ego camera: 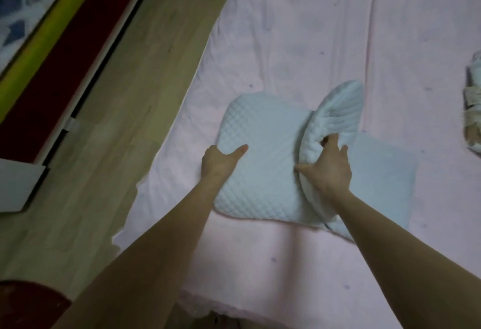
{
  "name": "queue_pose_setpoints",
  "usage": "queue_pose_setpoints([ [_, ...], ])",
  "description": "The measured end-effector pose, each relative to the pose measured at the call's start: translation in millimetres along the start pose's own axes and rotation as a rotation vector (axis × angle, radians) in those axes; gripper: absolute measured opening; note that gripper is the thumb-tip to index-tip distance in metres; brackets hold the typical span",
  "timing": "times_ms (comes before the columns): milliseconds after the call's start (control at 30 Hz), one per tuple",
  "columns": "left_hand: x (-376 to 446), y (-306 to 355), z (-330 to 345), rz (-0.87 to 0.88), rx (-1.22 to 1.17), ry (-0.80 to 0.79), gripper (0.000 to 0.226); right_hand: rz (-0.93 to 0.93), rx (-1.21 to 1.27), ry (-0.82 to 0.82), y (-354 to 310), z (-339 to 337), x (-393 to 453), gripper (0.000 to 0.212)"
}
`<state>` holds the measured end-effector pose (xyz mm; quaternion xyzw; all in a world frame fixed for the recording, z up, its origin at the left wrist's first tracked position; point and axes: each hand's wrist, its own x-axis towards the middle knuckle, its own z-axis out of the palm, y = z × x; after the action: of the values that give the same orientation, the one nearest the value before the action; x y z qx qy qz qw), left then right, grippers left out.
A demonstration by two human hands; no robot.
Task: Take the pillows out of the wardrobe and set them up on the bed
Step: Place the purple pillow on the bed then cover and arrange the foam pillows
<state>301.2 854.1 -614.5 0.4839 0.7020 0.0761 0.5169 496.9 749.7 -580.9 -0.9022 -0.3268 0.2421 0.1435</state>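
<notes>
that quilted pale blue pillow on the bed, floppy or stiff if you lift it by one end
Probably floppy: the pillow bunches into folds where the right hand squeezes it. Likely light. The quilted cover should grip well, not slip.

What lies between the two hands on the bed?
In the head view, only the quilted pillow lies between them: the left hand grips its left edge, and the right hand clutches its bunched-up right part.

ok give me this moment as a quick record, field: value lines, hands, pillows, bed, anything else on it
left hand: grip on the left edge of the quilted pillow
right hand: grip on a bunched second pillow, partly over the first
flat pale piece: under the pillows, right side
bed sheet: pink, wrinkled
bundle: right edge of the bed, cut off by the frame
floor: wood, left of the bed
</notes>
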Motion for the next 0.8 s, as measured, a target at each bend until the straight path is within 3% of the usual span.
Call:
queue_pose_setpoints([
  [167, -11.3, 9.4, 6.5, -0.067, -0.068, -0.034, 0.088, 0.106, -0.138, 0.016, 23.1, -29.7, 3.2, 0.093],
  [300, -40.2, 31.5, 16.3, 0.04, -0.144, -0.005, 0.061, 0.26, -0.025, 0.064, 66.1, -74.5, -17.0, 0.072],
  [400, -79.7, 59.1, 24.6, 0.196, -0.027, 0.03, 0.048, 0.33, 0.066, 0.036, 100.8, -116.1, -43.5, 0.06],
  [600, -175.1, 103.4, 48.9, 0.515, 0.292, -0.079, 0.04, 0.188, 0.183, -0.024, 131.3, -178.7, -94.6, 0.081],
  [800, -268.8, 125.9, 106.7, 0.631, 0.411, -0.102, 0.034, 0.19, 0.27, 0.002, 221.4, -244.9, -137.2, 0.073],
])
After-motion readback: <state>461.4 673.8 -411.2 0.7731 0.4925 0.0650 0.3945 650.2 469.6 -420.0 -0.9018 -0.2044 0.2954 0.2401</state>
